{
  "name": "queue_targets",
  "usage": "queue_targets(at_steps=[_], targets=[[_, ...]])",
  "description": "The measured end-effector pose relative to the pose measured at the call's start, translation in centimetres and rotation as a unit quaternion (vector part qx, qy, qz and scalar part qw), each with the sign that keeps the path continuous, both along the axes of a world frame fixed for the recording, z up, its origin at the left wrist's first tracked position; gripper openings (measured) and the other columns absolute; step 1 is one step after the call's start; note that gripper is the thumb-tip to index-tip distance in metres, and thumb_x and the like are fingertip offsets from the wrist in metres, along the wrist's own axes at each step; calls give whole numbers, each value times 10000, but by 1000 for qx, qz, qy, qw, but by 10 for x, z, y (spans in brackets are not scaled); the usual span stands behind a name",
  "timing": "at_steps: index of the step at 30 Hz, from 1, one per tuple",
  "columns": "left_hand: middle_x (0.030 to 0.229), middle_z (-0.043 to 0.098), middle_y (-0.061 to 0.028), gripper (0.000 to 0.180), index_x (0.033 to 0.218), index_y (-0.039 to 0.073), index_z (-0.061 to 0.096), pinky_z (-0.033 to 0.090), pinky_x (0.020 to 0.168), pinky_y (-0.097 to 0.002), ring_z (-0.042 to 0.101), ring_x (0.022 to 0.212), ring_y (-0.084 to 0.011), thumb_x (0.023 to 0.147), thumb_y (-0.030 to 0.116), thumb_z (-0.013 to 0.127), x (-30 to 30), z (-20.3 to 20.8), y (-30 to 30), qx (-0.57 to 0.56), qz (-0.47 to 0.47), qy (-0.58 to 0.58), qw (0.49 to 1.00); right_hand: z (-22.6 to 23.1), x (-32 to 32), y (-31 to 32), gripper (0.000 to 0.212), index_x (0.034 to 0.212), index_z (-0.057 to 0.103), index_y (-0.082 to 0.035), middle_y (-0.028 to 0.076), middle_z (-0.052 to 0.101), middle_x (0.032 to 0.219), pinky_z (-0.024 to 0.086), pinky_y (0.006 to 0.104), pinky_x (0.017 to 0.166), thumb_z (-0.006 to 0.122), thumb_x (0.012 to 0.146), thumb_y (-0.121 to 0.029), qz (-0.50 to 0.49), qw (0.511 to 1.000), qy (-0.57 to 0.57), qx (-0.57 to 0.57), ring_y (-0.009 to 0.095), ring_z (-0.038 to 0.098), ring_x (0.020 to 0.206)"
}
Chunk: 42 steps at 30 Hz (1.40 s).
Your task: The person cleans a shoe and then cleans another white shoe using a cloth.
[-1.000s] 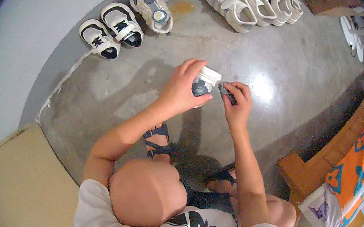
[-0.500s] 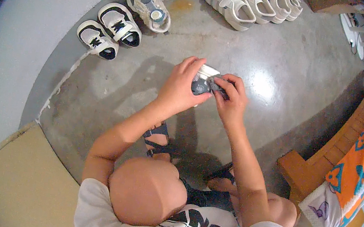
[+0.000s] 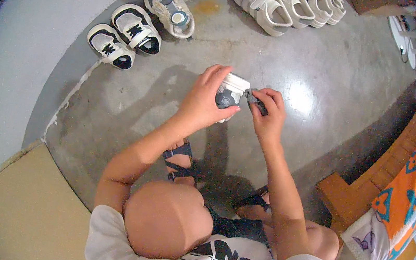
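Observation:
My left hand (image 3: 204, 97) is closed round a small white and grey shoe (image 3: 234, 87), thumb on the near side and fingers over the far side. The shoe is tilted, with its white sole edge towards the far side and a grey panel facing up. A crumpled dark grey cloth (image 3: 257, 103) is pinched between the thumb and fingers of my right hand (image 3: 270, 118). The cloth is right beside the shoe's right end; whether they touch I cannot tell. Both hands are held above the concrete floor, ahead of my knees.
A single grey-white shoe (image 3: 170, 8) and a black-and-white pair (image 3: 136, 30) stand along the left wall. Several white shoes (image 3: 266, 6) are lined up at the back. On the right is a wooden bench (image 3: 370, 177) with an orange patterned cloth (image 3: 414, 162). A beige board (image 3: 30, 206) lies at near left.
My right hand and the cloth have moved slightly right, off the shoe's grey panel. The shoe has shifted a little left, and more of its white sole edge shows.

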<state>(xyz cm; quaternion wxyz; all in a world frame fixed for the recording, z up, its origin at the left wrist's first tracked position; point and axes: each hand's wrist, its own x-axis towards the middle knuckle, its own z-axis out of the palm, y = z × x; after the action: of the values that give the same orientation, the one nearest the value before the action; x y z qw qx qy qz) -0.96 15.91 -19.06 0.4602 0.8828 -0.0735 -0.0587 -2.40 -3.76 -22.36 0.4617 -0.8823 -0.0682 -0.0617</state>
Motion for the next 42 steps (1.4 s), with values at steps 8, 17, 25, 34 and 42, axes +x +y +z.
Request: queue_targets(at_steps=[8, 17, 25, 34, 42], targets=[[1374, 425, -194, 883, 1374, 67, 409, 370, 1061, -434, 421, 1276, -375, 615, 200, 842, 1, 2, -1, 6, -7, 4, 1000, 5, 2, 13, 418, 1029, 657, -81, 113, 573, 1071, 502, 354, 831, 726, 648, 75, -7, 998, 3, 55, 295, 599, 992], [1343, 462, -178, 859, 1360, 79, 436, 386, 1050, -421, 457, 1248, -360, 611, 189, 842, 3, 0, 3, -9, -8, 1, 1000, 9, 1, 15, 432, 1027, 687, -118, 96, 579, 1082, 515, 355, 819, 739, 642, 70, 21, 999, -19, 28, 282, 602, 982], [1316, 478, -174, 863, 1353, 80, 442, 412, 1022, -406, 482, 1222, -344, 601, 183, 853, 4, 2, 10, -1, 1, -18, 1000, 20, 4, 26, 407, 1016, 699, -111, 103, 584, 1093, 527, 349, 791, 744, 652, 65, 57, 998, -30, 6, 287, 613, 967], [1297, 486, -176, 854, 1352, 76, 444, 417, 1017, -403, 488, 1211, -342, 611, 188, 854, 3, 2, 16, -36, 18, -4, 999, 26, 0, 31, 401, 1030, 680, -92, 104, 571, 1067, 521, 344, 791, 732, 664, 66, 27, 999, -18, 36, 282, 612, 956], [1309, 494, -170, 850, 1340, 90, 467, 413, 1018, -404, 496, 1203, -324, 595, 189, 864, 1, 0, 19, -50, 25, 1, 998, 3, -3, 18, 392, 1029, 658, -83, 113, 573, 1077, 506, 364, 839, 729, 670, 59, 0, 1000, 16, 16, 305, 601, 980]])
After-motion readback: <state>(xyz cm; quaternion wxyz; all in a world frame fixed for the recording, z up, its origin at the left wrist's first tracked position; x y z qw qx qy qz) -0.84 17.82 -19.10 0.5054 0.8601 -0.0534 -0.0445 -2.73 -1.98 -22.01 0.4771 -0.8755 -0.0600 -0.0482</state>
